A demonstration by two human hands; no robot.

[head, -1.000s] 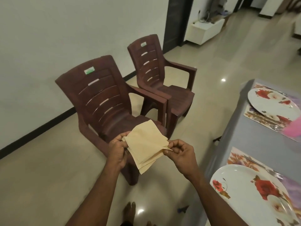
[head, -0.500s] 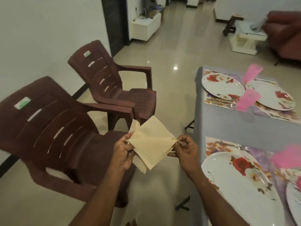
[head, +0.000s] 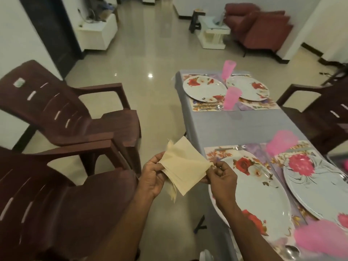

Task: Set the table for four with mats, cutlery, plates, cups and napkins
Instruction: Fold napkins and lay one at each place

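The left hand [head: 152, 178] grips a thin, floppy stack of cream paper napkins [head: 183, 167]; the right hand [head: 221, 173] pinches its corner, likely best for peeling one.

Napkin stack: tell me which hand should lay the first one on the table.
Right, probably. The right hand already pinches the top napkin's corner and hangs over the nearest plate on the table. The left hand grips the napkin stack out over the floor beside the chair.
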